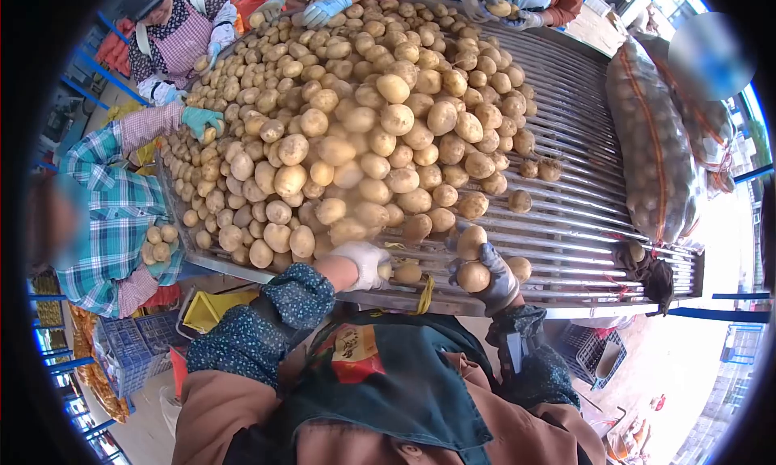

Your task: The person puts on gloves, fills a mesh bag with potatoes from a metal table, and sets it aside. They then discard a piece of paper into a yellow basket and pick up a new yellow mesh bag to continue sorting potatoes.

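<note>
My left hand (365, 266), in a white glove, is at the near edge of the potato heap (323, 125). Its fingers curl down around a small potato (385, 269) that shows only in part; another potato (407, 272) lies just right of it. My right hand (497, 277), in a grey glove, grips two potatoes, an upper one (471, 243) and a lower one (473, 276), over the metal bars. One more potato (519, 268) sits beside its fingers. Some potatoes in the heap's middle are smeared by motion.
The slatted metal table (582, 182) bears the heap. Filled mesh sacks (651, 141) stand on its right, near a dark cloth (659, 283). Co-workers' gloved hands reach in from the left (202, 121) and far side (327, 9). Crates (137, 348) stand below; a yellow strip (425, 295) hangs at the edge.
</note>
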{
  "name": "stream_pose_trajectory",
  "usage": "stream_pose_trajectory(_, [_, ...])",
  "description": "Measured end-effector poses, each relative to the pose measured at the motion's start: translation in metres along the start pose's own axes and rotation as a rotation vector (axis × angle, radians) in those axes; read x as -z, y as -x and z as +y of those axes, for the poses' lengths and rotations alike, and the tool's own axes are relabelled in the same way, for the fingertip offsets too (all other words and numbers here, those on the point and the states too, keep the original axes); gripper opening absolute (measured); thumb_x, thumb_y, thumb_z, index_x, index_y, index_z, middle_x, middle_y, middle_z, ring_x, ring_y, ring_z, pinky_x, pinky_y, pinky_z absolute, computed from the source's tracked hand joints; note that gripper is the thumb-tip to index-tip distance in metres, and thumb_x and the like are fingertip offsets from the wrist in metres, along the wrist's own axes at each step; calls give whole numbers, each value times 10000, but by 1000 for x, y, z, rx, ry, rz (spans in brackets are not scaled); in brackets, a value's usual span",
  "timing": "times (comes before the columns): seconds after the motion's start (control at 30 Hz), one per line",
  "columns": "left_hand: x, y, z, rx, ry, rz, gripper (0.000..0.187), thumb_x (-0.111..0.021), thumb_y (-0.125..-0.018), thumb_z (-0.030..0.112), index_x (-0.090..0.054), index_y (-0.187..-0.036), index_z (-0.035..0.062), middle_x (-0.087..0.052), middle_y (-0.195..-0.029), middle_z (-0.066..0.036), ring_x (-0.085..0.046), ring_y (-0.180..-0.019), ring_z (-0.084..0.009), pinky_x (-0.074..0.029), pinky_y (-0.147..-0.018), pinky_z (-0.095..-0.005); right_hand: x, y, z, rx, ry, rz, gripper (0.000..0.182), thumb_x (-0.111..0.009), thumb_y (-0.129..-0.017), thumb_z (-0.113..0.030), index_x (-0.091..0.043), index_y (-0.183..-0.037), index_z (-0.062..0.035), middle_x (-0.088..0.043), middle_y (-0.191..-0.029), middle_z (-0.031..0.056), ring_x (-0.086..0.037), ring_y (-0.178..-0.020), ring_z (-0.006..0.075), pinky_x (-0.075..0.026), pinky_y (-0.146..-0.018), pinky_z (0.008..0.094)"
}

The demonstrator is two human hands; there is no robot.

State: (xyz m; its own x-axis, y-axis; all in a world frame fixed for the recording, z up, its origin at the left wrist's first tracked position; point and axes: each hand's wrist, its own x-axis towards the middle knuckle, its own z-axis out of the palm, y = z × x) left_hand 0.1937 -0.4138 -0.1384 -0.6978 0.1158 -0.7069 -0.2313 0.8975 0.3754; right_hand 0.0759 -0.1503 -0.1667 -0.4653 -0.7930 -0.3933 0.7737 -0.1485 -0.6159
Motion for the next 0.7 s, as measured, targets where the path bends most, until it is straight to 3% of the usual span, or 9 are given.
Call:
stream_pose_trajectory(0.07, [-4,11,-21,38,138,11,666,-722,-827,319,-528,-1407,55,-633,-1282,-184,-613,-1185,-307,-519,-947,-402,-5,-2,6,-12,-126,-78,713,-621,-943,-474,-408,-1477,-54,-595,-1288,161,-649,-872,240,-538,-804,383])
stream_pose_trajectory(0.13, [-24,27,-55,-333,1052,182,684,-728,-853,300,-489,-1443,51,-632,-1270,-135,-617,-1172,-254,-522,-954,-355,-32,-1,4,-74,-154,-82,709,-609,-948,-477,-414,-1467,-35,-602,-1270,170,-657,-848,263,-537,-793,399])
stream_pose_trajectory(0.17, [-32,43,-69,-315,1070,209,684,-728,-853,300,-489,-1443,51,-632,-1270,-135,-617,-1172,-254,-522,-954,-355,-42,-8,7,-102,-135,-160,727,-605,-949,-481,-401,-1467,-14,-605,-1251,179,-659,-865,286,-539,-786,412])
stream_pose_trajectory(0.27, [-52,93,-102,-531,1852,193,744,-702,-869,217,-369,-1508,32,-571,-1324,-132,-606,-1157,-246,-521,-971,-357,-99,-38,33,-251,-95,-210,728,-597,-958,-465,-386,-1472,6,-627,-1201,182,-693,-904,286,-561,-755,396])
stream_pose_trajectory(0.37, [-73,153,-122,-480,2413,339,659,-662,-876,189,-422,-1471,38,-568,-1313,-123,-597,-1163,-247,-514,-983,-397,-182,-85,75,-411,17,-199,657,-604,-963,-423,-435,-1432,6,-623,-1174,159,-677,-909,265,-557,-763,382])
stream_pose_trajectory(0.47, [-111,198,-158,-509,2679,521,621,-654,-878,195,-452,-1449,55,-593,-1273,-95,-577,-1169,-251,-488,-1020,-374,-232,-142,129,-661,224,-514,547,-591,-978,-377,-492,-1364,-3,-621,-1145,139,-654,-932,241,-551,-775,363])
stream_pose_trajectory(0.5, [-123,215,-170,-506,2698,575,621,-654,-878,195,-452,-1449,55,-593,-1273,-95,-577,-1169,-251,-488,-1020,-374,-285,-141,139,-710,179,-412,423,-579,-987,-321,-536,-1290,-30,-615,-1087,98,-637,-927,218,-546,-767,348])
stream_pose_trajectory(0.57, [-154,247,-195,-73,1699,1134,630,-701,-877,233,-463,-1435,64,-601,-1262,-91,-581,-1174,-243,-470,-1044,-388,-321,-162,186,-824,334,-423,303,-568,-989,-253,-578,-1228,-68,-610,-1019,44,-638,-894,168,-536,-751,298])
stream_pose_trajectory(0.7, [-252,274,-248,64,1909,1235,626,-731,-881,236,-465,-1423,70,-570,-1323,-97,-553,-1232,-250,-439,-1084,-409,-356,-220,302,-950,302,-715,270,-567,-991,-253,-612,-1191,-78,-636,-1001,31,-644,-859,124,-529,-740,260])
